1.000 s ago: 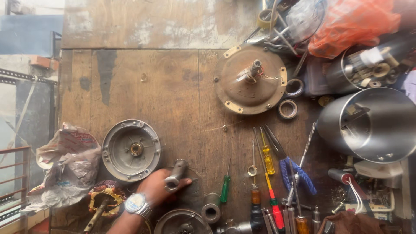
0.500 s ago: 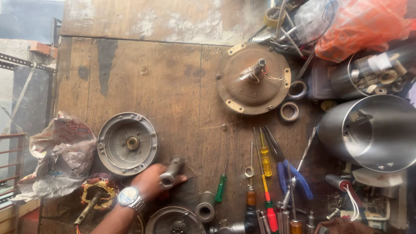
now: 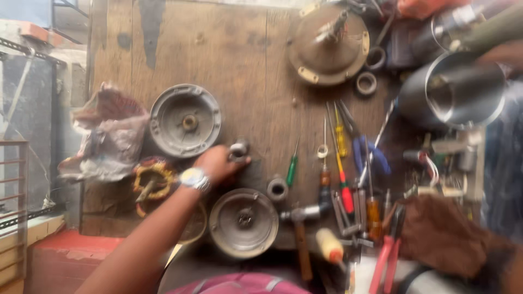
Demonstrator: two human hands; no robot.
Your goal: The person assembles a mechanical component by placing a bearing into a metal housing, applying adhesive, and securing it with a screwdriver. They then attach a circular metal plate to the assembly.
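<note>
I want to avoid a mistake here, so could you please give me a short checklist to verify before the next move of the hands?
1. Left hand closed on the small grey metal part: ok.
2. Part lifted off the wooden bench: cannot tell, picture is blurred.
3. Right hand in view: not ok.
4. Round cover apart from the left hand: ok.
5. Lower round cover lying flat: ok.
6. Green screwdriver untouched: ok.

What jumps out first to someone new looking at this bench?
The left hand, wristwatch on, grips a small grey metal part mid-bench, between two round metal end covers. To the right lies a row of screwdrivers and pliers, and a shiny steel cylinder sits at the far right.
</note>
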